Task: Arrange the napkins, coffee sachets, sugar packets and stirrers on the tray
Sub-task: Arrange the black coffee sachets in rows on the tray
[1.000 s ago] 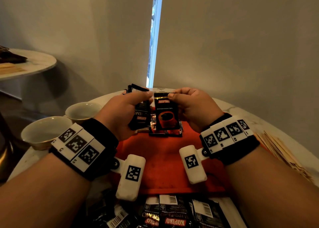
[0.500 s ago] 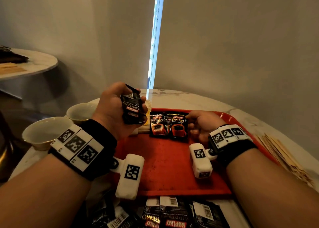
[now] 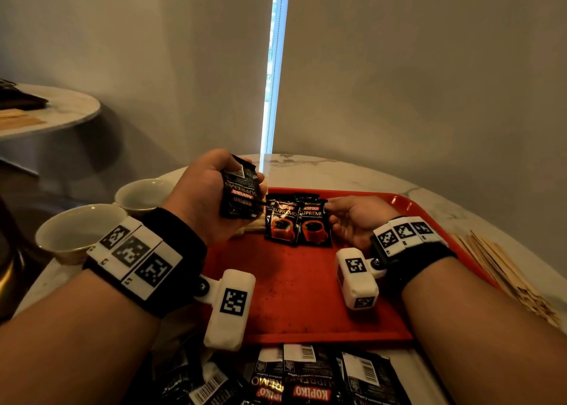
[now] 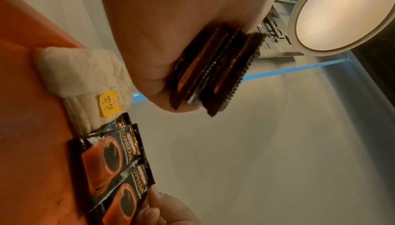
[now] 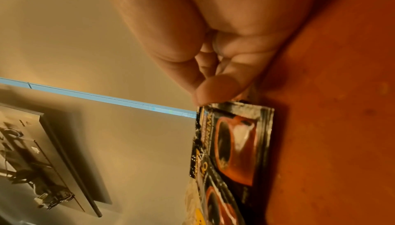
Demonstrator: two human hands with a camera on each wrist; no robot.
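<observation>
A red tray [image 3: 300, 297] lies on the marble table. Two black coffee sachets [image 3: 280, 223] [image 3: 316, 223] lie side by side, face up, at its far middle. A folded white napkin [image 4: 85, 70] with a yellow sticker lies to their left. My left hand [image 3: 245, 189] hovers over the tray's far left and grips a small stack of coffee sachets [image 3: 241, 196], seen edge-on in the left wrist view [image 4: 213, 70]. My right hand [image 3: 329, 211] rests on the tray, and its fingertips [image 5: 220, 88] pinch the right sachet's [image 5: 239, 144] upper right corner.
More coffee sachets [image 3: 306, 377] are piled at the table's near edge, in front of the tray. Wooden stirrers [image 3: 503, 269] lie right of the tray. Two pale bowls [image 3: 76, 229] [image 3: 144, 193] stand to the left. Another table is at the far left.
My right hand took one sachet from the stack in my left hand and laid it on the tray beside the first. My left hand drew back left with the rest.
</observation>
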